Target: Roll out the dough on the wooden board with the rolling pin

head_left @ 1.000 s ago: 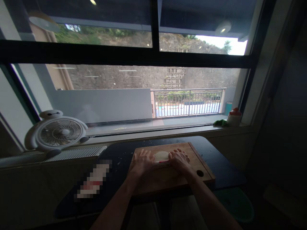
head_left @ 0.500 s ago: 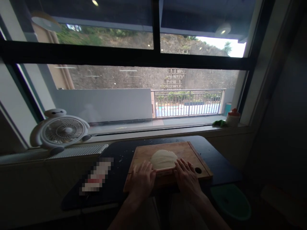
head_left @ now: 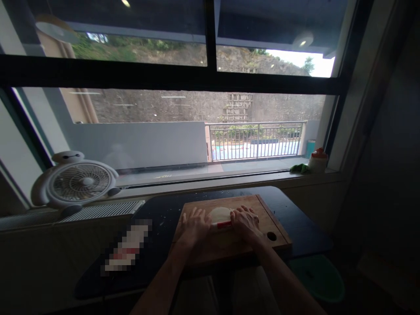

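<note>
A wooden cutting board [head_left: 226,249] lies on the dark table, with a flat piece of pale dough [head_left: 221,214] on it. Across the dough's near side runs a thin rolling pin [head_left: 224,225], with a red stretch showing between my hands. My left hand [head_left: 197,225] bears down over the pin's left end, fingers pointing forward and curved over it. Over the right end lies my right hand [head_left: 245,222], its fingers bent and covering the dough's right edge. Both ends of the pin are hidden under my hands.
A blurred-out long item [head_left: 127,247] lies on the dark table [head_left: 157,232] at left. A white fan [head_left: 85,181] stands by the window. On the sill are a bottle with an orange top [head_left: 318,162] and a green cloth [head_left: 299,168]. A green stool [head_left: 318,278] stands below right.
Both hands have moved forward over the board with the rolling pin, covering more of the dough. My right hand has also shifted left. The view has turned slightly.
</note>
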### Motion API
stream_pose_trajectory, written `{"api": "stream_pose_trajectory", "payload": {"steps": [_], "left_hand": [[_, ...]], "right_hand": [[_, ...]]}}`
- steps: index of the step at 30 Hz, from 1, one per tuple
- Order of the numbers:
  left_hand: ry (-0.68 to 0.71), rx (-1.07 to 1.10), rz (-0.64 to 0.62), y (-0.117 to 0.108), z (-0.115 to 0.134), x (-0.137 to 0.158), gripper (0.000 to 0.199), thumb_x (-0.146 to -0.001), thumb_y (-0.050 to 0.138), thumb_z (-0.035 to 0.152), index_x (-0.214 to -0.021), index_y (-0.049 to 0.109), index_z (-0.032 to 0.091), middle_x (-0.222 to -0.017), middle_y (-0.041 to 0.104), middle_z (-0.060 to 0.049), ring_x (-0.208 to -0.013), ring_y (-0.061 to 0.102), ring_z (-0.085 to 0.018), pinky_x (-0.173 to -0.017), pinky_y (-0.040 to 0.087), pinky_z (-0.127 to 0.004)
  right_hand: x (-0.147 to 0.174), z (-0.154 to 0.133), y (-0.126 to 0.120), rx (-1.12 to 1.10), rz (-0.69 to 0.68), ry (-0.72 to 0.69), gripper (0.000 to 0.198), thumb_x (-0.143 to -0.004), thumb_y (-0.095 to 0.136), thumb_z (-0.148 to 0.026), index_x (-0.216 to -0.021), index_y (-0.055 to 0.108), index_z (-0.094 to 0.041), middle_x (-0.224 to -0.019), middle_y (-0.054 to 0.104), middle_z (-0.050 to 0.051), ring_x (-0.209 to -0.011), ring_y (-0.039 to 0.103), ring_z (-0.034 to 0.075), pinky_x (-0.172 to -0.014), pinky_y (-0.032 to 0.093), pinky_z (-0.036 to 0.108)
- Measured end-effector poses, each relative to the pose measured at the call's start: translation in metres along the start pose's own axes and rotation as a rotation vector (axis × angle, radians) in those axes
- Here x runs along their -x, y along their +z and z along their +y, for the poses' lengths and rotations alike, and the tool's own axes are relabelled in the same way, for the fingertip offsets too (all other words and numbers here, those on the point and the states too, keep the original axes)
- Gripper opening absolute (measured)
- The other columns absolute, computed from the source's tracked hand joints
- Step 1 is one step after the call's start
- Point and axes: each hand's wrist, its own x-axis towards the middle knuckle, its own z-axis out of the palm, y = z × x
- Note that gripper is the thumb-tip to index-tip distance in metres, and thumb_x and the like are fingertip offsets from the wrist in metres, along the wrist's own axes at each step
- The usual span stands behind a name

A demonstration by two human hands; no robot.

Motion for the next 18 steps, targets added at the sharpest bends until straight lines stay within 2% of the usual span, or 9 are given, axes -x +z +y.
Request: {"api": "stream_pose_trajectory", "payload": {"steps": [2, 4, 7, 9, 11, 13, 16, 18], "left_hand": [[0.042, 0.001, 0.06, -0.001, 0.004, 0.023, 0.045, -0.093, 0.027, 0.043, -0.116, 0.059, 0.024, -0.132, 0.054, -0.005, -0.131, 0.035, -0.026, -0.108, 0.019, -0.051], [0.066, -0.001, 0.103, -0.002, 0.008, 0.052, 0.046, -0.093, 0.027, 0.044, -0.117, 0.06, 0.023, -0.131, 0.055, -0.005, -0.13, 0.037, -0.026, -0.109, 0.019, -0.049], [0.097, -0.004, 0.147, -0.002, 0.011, 0.086, 0.048, -0.093, 0.028, 0.042, -0.13, 0.051, 0.022, -0.138, 0.047, -0.005, -0.133, 0.033, -0.025, -0.11, 0.018, -0.048], [0.117, -0.016, 0.162, -0.002, 0.012, 0.095, 0.05, -0.093, 0.028, 0.041, -0.136, 0.044, 0.022, -0.143, 0.04, -0.005, -0.135, 0.03, -0.025, -0.111, 0.017, -0.047], [0.118, -0.03, 0.158, -0.002, 0.012, 0.091, 0.051, -0.093, 0.028, 0.042, -0.137, 0.042, 0.021, -0.144, 0.038, -0.005, -0.136, 0.028, -0.025, -0.111, 0.016, -0.046], [0.102, -0.039, 0.142, -0.002, 0.011, 0.077, 0.051, -0.093, 0.028, 0.043, -0.135, 0.045, 0.02, -0.144, 0.039, -0.006, -0.136, 0.028, -0.026, -0.111, 0.017, -0.046], [0.061, -0.051, 0.117, 0.002, 0.008, 0.043, 0.05, -0.093, 0.027, 0.044, -0.13, 0.05, 0.02, -0.141, 0.044, -0.007, -0.135, 0.028, -0.027, -0.11, 0.019, -0.047], [0.031, -0.047, 0.081, 0.005, 0.004, 0.017, 0.049, -0.092, 0.028, 0.042, -0.128, 0.052, 0.019, -0.138, 0.047, -0.007, -0.133, 0.032, -0.028, -0.109, 0.02, -0.048]], "right_hand": [[0.021, 0.0, -0.002, -0.03, 0.072, -0.023, 0.041, -0.097, 0.027, -0.032, -0.088, 0.066, -0.023, -0.104, 0.065, 0.005, -0.113, 0.049, 0.02, -0.104, 0.022, 0.036], [0.047, 0.001, -0.004, -0.056, 0.128, -0.043, 0.04, -0.097, 0.025, -0.03, -0.099, 0.064, -0.024, -0.111, 0.063, 0.005, -0.115, 0.047, 0.019, -0.106, 0.021, 0.036], [0.083, 0.005, -0.006, -0.065, 0.154, -0.08, 0.041, -0.097, 0.024, -0.028, -0.121, 0.056, -0.022, -0.129, 0.054, 0.004, -0.124, 0.04, 0.019, -0.109, 0.019, 0.036], [0.095, 0.008, -0.005, -0.051, 0.145, -0.097, 0.043, -0.096, 0.025, -0.028, -0.129, 0.05, -0.02, -0.136, 0.046, 0.004, -0.129, 0.034, 0.02, -0.11, 0.017, 0.037], [0.093, 0.009, -0.004, -0.035, 0.132, -0.092, 0.044, -0.096, 0.025, -0.03, -0.132, 0.048, -0.019, -0.139, 0.043, 0.004, -0.131, 0.031, 0.02, -0.111, 0.016, 0.038], [0.079, 0.008, -0.003, -0.019, 0.124, -0.07, 0.043, -0.097, 0.025, -0.032, -0.129, 0.051, -0.019, -0.137, 0.045, 0.005, -0.131, 0.032, 0.021, -0.11, 0.017, 0.037], [0.041, 0.005, -0.002, 0.007, 0.11, -0.038, 0.043, -0.097, 0.024, -0.035, -0.119, 0.058, -0.019, -0.129, 0.052, 0.008, -0.126, 0.037, 0.021, -0.108, 0.018, 0.036], [0.012, 0.005, 0.0, 0.013, 0.047, -0.013, 0.043, -0.097, 0.026, -0.036, -0.108, 0.063, -0.019, -0.122, 0.057, 0.01, -0.12, 0.043, 0.022, -0.104, 0.022, 0.035]]}}
